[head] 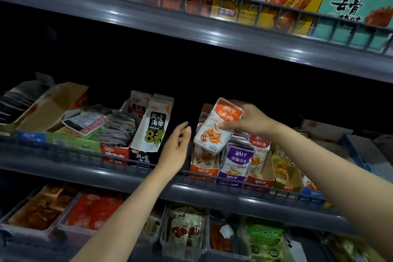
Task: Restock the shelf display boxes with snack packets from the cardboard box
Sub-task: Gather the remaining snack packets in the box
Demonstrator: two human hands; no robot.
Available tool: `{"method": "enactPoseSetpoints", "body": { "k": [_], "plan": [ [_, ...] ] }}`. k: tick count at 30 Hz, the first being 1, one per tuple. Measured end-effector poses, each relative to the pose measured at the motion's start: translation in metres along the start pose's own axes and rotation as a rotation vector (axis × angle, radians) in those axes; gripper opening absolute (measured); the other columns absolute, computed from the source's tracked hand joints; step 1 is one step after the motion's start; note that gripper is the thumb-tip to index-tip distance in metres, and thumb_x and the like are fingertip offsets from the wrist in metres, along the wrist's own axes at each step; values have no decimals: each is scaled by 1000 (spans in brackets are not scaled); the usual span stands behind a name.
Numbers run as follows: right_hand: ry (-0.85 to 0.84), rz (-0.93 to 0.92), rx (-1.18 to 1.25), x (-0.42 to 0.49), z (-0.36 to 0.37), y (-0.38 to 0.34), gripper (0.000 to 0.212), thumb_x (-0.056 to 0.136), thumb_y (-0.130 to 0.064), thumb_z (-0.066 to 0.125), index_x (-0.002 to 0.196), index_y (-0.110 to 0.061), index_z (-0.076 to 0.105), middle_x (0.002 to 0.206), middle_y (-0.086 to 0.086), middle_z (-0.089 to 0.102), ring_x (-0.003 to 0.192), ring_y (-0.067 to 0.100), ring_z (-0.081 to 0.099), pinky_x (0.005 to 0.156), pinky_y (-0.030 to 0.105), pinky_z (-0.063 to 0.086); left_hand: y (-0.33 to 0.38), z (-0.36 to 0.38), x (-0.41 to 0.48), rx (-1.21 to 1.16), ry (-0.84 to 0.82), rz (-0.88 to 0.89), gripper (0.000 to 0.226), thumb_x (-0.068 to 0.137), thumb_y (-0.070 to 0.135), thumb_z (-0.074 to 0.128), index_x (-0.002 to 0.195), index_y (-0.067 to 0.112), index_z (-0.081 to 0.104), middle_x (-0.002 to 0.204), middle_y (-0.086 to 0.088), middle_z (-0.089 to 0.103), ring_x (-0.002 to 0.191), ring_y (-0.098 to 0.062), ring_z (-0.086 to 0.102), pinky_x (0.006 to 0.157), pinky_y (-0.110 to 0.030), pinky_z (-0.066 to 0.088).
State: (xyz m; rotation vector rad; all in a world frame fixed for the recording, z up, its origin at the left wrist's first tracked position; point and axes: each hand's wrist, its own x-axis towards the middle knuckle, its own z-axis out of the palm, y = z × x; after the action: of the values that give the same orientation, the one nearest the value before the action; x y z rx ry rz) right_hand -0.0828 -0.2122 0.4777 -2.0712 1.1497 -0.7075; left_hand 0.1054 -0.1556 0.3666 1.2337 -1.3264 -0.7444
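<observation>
Up at the middle shelf's (136, 178) front edge, the right hand (247, 121) pinches an orange snack packet (217, 126) above the orange display box (204, 166). Beside it, the left hand (175, 149) hangs released, fingers relaxed, holding nothing.

One left hand (174, 151), one right hand (253, 121), one orange packet (214, 132) — three grey shelves (191, 25)

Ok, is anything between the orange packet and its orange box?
Nothing visible. The right hand holds the orange packet right over the orange box, which has packets standing in it. The left hand is open to the box's left, off the path.
</observation>
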Motion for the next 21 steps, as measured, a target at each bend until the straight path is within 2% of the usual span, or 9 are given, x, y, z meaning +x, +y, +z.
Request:
{"method": "enactPoseSetpoints", "body": {
  "k": [2,5,8,11,14,17,21],
  "plan": [
    [-20,8,-49,7,2,7,49,78,-9,73,122,-14,50,111,0,61,98,12,61,84,23,51,-9,2,1,17,-40,-30,71,85,62,23,147,28,28,149,6,36,136,-11,35,112,-33,29],
    [-56,-14,-153,18,9,15,53,80,-11,73,127,-12,49,112,0,59,99,12,60,80,19,50,-15,9,0,11,-141,-55,70,86,61,19,149,31,21,154,12,24,137,0,21,109,-22,19],
    [-76,-37,-256,29,18,22,55,79,-13,74,128,-10,48,112,2,59,102,15,60,79,17,49,-20,13,-1,-30,-224,-63,67,85,62,25,148,38,18,151,15,29,130,5,27,105,-18,26],
    [-108,-77,-360,39,27,30,64,75,-19,78,132,-15,48,117,0,59,105,14,60,83,21,49,-25,15,1,-69,-249,-80,68,82,63,45,143,50,19,139,17,44,123,-1,46,102,-28,42],
    [-121,-101,-465,42,33,30,63,73,-25,79,129,-19,51,119,-2,60,104,12,59,87,29,51,-30,16,3,66,-232,-64,78,84,43,64,145,47,16,135,19,44,121,-1,44,96,-26,41],
    [-146,-134,-562,43,37,26,59,73,-28,79,125,-22,52,110,-9,58,99,8,56,85,28,50,-36,17,5,144,-219,-46,83,85,30,69,146,45,15,135,17,48,120,-3,47,94,-25,42],
    [-172,-167,-663,45,41,27,52,69,-34,81,113,-28,53,106,-11,58,95,9,58,78,28,50,-39,18,5,176,-205,-27,79,87,28,66,146,45,16,138,13,48,118,-4,51,96,-33,49]
  ]
}}
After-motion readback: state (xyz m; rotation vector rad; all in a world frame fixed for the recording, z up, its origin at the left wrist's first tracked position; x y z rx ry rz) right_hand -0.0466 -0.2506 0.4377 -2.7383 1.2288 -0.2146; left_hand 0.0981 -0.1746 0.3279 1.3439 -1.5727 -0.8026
